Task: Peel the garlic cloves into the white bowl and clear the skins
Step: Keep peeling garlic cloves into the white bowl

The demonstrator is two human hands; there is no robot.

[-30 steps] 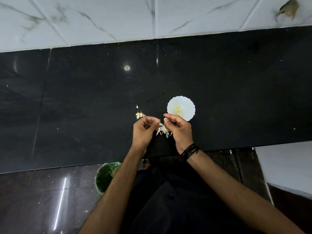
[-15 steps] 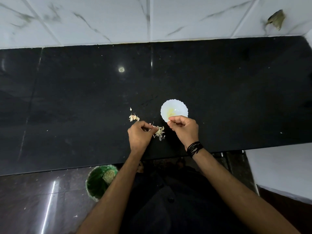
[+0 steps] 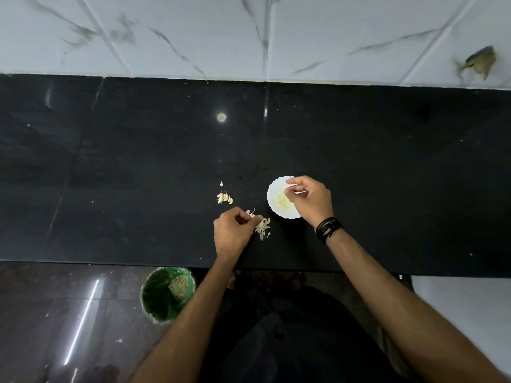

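Note:
A small white scalloped bowl (image 3: 273,190) sits on the black counter, with pale peeled garlic inside. My right hand (image 3: 311,199) hovers over the bowl's right half, fingers curled with the tips pinched together; whether a clove is between them I cannot tell. My left hand (image 3: 233,232) rests on the counter left of the bowl and pinches a piece of garlic skin (image 3: 251,213). A small heap of skins (image 3: 262,226) lies beside its fingertips. Several unpeeled cloves (image 3: 224,197) lie further left, with one stray bit (image 3: 221,184) just above them.
The black stone counter (image 3: 138,175) runs the full width, backed by a white marbled tile wall (image 3: 249,34). A green bin (image 3: 166,293) with scraps inside stands on the floor below the counter's front edge, left of my body.
My right hand left the left hand and moved up and right over the bowl. My left hand stayed by the skin heap, holding a skin.

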